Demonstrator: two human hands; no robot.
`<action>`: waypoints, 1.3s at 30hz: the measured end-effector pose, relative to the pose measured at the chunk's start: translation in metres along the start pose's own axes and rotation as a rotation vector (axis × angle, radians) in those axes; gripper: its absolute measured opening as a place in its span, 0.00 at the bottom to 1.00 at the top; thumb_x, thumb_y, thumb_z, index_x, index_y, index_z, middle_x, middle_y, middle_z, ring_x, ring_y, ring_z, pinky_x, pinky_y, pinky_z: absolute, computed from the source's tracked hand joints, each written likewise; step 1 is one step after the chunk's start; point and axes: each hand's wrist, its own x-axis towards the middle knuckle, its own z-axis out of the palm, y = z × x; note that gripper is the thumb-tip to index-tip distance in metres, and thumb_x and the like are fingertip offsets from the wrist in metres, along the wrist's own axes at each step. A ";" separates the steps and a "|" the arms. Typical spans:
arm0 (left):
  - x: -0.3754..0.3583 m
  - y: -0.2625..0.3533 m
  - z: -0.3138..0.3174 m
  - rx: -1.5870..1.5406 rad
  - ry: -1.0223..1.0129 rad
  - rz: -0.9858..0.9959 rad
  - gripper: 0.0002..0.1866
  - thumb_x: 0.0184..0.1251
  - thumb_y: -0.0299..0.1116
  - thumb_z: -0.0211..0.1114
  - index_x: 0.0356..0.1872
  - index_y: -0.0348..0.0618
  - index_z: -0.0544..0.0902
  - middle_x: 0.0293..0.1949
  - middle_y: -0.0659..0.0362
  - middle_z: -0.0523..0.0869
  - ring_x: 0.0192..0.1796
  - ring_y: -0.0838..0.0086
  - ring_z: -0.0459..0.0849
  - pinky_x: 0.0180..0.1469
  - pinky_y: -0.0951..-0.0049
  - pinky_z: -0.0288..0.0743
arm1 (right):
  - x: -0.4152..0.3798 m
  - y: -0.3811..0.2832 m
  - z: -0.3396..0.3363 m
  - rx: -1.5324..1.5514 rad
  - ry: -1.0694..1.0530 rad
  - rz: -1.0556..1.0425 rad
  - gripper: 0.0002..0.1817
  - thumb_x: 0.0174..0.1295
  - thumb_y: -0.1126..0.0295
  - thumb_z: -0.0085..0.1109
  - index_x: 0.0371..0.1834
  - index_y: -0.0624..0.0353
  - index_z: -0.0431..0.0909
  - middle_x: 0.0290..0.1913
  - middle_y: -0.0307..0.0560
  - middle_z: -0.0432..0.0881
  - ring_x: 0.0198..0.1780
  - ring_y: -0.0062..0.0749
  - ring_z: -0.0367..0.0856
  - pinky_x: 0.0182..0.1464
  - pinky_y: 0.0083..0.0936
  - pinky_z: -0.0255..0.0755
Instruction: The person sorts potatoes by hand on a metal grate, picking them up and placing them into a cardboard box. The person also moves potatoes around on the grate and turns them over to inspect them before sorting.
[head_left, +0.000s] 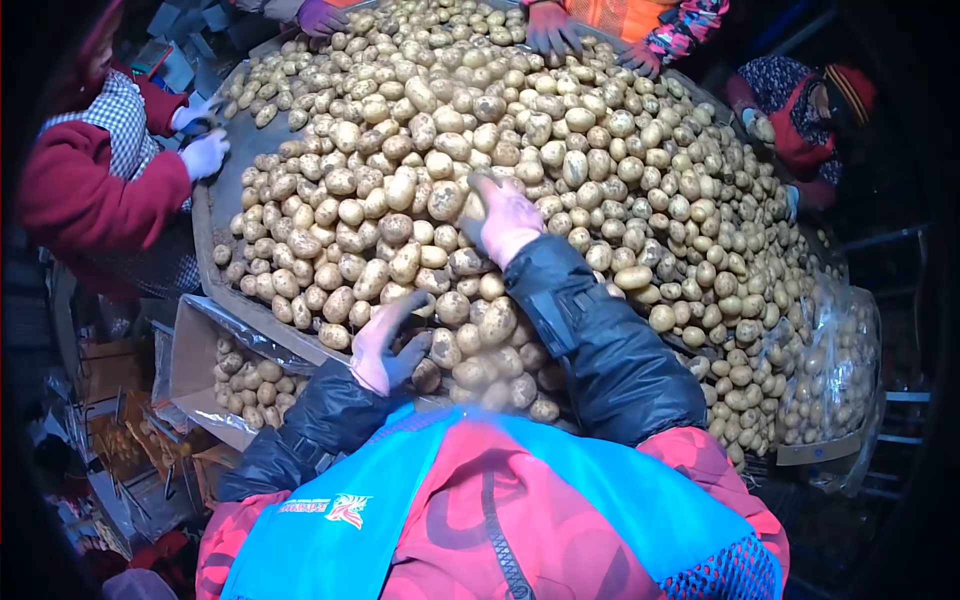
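Note:
A big heap of potatoes (400, 190), many with dirt on the skin, covers the table (215, 260). My left hand (388, 347), in a pink and grey glove, is low at the near edge of the heap, its fingers spread and touching potatoes. Farther in and to the right, my right hand (500, 217), gloved the same way, reaches over the middle of the heap. Its fingers are curled round a pale potato (473, 207), which shows partly between thumb and fingers.
An open box (205, 375) lined with plastic holds potatoes at the near left. At the right stands a plastic-wrapped box of potatoes (830, 370). Co-workers stand at the left, far side and right, their gloved hands at the table's edges.

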 end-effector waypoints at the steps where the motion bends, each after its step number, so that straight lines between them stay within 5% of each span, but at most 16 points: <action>1: 0.003 -0.005 0.005 -0.312 0.101 -0.188 0.36 0.63 0.24 0.72 0.74 0.41 0.69 0.62 0.46 0.82 0.58 0.59 0.86 0.59 0.67 0.81 | -0.010 -0.009 -0.007 0.068 -0.077 0.003 0.35 0.59 0.51 0.70 0.70 0.48 0.74 0.63 0.60 0.79 0.64 0.54 0.79 0.68 0.42 0.72; 2: 0.007 -0.011 0.012 -0.627 0.195 -0.377 0.41 0.63 0.24 0.72 0.78 0.43 0.64 0.64 0.47 0.80 0.57 0.61 0.86 0.58 0.69 0.81 | -0.023 -0.017 -0.015 0.134 -0.151 0.011 0.36 0.60 0.50 0.69 0.71 0.50 0.72 0.61 0.58 0.79 0.62 0.55 0.81 0.66 0.41 0.74; 3: 0.011 -0.023 0.009 -0.910 0.132 -0.328 0.46 0.72 0.37 0.68 0.84 0.50 0.50 0.69 0.47 0.72 0.55 0.62 0.85 0.53 0.63 0.85 | -0.038 -0.017 -0.013 0.256 -0.180 -0.155 0.36 0.60 0.50 0.69 0.70 0.51 0.73 0.63 0.59 0.78 0.63 0.55 0.80 0.67 0.41 0.74; 4: 0.010 0.005 0.001 -1.159 0.176 -0.415 0.45 0.74 0.49 0.66 0.84 0.55 0.50 0.69 0.49 0.71 0.56 0.61 0.85 0.52 0.67 0.87 | -0.052 -0.019 -0.013 0.376 -0.208 -0.320 0.36 0.60 0.49 0.69 0.69 0.52 0.74 0.65 0.60 0.78 0.64 0.56 0.79 0.67 0.41 0.73; 7: -0.002 -0.011 -0.004 -1.384 -0.086 -0.573 0.40 0.76 0.54 0.62 0.83 0.59 0.55 0.64 0.52 0.78 0.54 0.63 0.84 0.41 0.74 0.87 | -0.057 -0.021 -0.033 0.244 -0.097 -0.603 0.38 0.58 0.53 0.73 0.70 0.58 0.74 0.64 0.64 0.80 0.66 0.59 0.78 0.69 0.46 0.72; 10: -0.004 -0.029 -0.006 -1.708 -0.142 -0.622 0.34 0.77 0.52 0.62 0.78 0.53 0.65 0.63 0.50 0.81 0.46 0.65 0.83 0.36 0.75 0.84 | -0.009 0.033 -0.041 0.209 0.209 -0.254 0.32 0.55 0.66 0.77 0.64 0.62 0.78 0.64 0.61 0.81 0.65 0.54 0.79 0.68 0.43 0.74; 13: -0.007 -0.039 -0.008 -1.837 -0.107 -0.619 0.32 0.76 0.55 0.62 0.73 0.48 0.72 0.64 0.48 0.81 0.52 0.57 0.85 0.40 0.65 0.84 | 0.027 0.092 -0.058 -0.422 0.361 0.032 0.37 0.56 0.52 0.72 0.67 0.56 0.75 0.59 0.52 0.80 0.61 0.49 0.77 0.65 0.48 0.68; 16: -0.006 -0.037 -0.008 -1.903 -0.081 -0.671 0.31 0.76 0.58 0.59 0.68 0.46 0.76 0.62 0.47 0.83 0.58 0.49 0.84 0.45 0.54 0.84 | 0.036 0.108 -0.031 -0.655 0.471 -0.092 0.36 0.56 0.51 0.69 0.68 0.54 0.73 0.66 0.50 0.72 0.67 0.47 0.68 0.72 0.49 0.58; 18: -0.007 -0.047 -0.005 -1.872 -0.089 -0.645 0.31 0.76 0.62 0.56 0.63 0.45 0.80 0.61 0.47 0.84 0.61 0.45 0.83 0.50 0.46 0.83 | 0.037 0.093 -0.011 -0.574 0.324 0.106 0.41 0.61 0.52 0.64 0.76 0.57 0.67 0.74 0.58 0.66 0.76 0.55 0.61 0.76 0.51 0.53; 22: -0.004 -0.051 0.002 -1.880 -0.103 -0.620 0.29 0.76 0.61 0.56 0.55 0.45 0.84 0.57 0.46 0.85 0.59 0.43 0.84 0.56 0.40 0.82 | 0.010 0.001 -0.022 -0.380 -0.068 -0.114 0.46 0.60 0.47 0.67 0.76 0.61 0.64 0.76 0.63 0.65 0.77 0.69 0.55 0.77 0.58 0.57; 25: -0.001 -0.048 -0.001 -1.901 -0.059 -0.674 0.28 0.77 0.60 0.54 0.48 0.44 0.85 0.50 0.46 0.86 0.56 0.44 0.85 0.52 0.40 0.82 | -0.019 -0.041 0.025 -0.287 -0.114 -0.243 0.47 0.61 0.40 0.65 0.79 0.52 0.63 0.80 0.62 0.59 0.82 0.78 0.40 0.80 0.61 0.52; 29: -0.003 -0.053 0.001 -1.854 -0.101 -0.611 0.28 0.78 0.60 0.53 0.45 0.42 0.84 0.49 0.46 0.85 0.54 0.46 0.84 0.51 0.40 0.82 | -0.024 -0.026 0.000 0.176 -0.194 -0.531 0.37 0.65 0.55 0.67 0.76 0.53 0.68 0.78 0.62 0.64 0.78 0.57 0.63 0.78 0.47 0.60; 32: -0.003 -0.047 -0.002 -1.781 -0.076 -0.622 0.28 0.78 0.59 0.52 0.43 0.41 0.82 0.49 0.46 0.84 0.54 0.47 0.84 0.49 0.43 0.84 | 0.017 0.016 -0.041 -0.003 0.311 -0.429 0.29 0.53 0.67 0.77 0.58 0.63 0.81 0.61 0.62 0.82 0.66 0.55 0.79 0.72 0.42 0.70; 36: -0.003 -0.046 -0.001 -1.774 -0.080 -0.654 0.27 0.79 0.58 0.51 0.42 0.40 0.81 0.49 0.45 0.84 0.53 0.46 0.84 0.49 0.43 0.84 | 0.086 0.098 -0.079 0.144 0.501 0.174 0.36 0.59 0.58 0.74 0.69 0.63 0.75 0.65 0.64 0.79 0.68 0.54 0.76 0.70 0.42 0.70; 38: -0.001 -0.044 0.000 -1.733 -0.092 -0.655 0.27 0.79 0.57 0.51 0.41 0.40 0.82 0.49 0.45 0.85 0.52 0.46 0.85 0.50 0.42 0.83 | 0.109 0.112 -0.066 -0.024 0.574 0.215 0.39 0.59 0.54 0.74 0.71 0.61 0.73 0.69 0.65 0.74 0.70 0.56 0.73 0.73 0.43 0.68; 39: -0.001 -0.047 0.001 -1.728 -0.085 -0.664 0.27 0.79 0.57 0.51 0.41 0.40 0.82 0.49 0.45 0.85 0.52 0.45 0.85 0.50 0.42 0.83 | 0.122 0.101 -0.070 0.165 0.310 0.247 0.41 0.58 0.52 0.74 0.73 0.60 0.71 0.72 0.67 0.71 0.72 0.57 0.71 0.74 0.43 0.66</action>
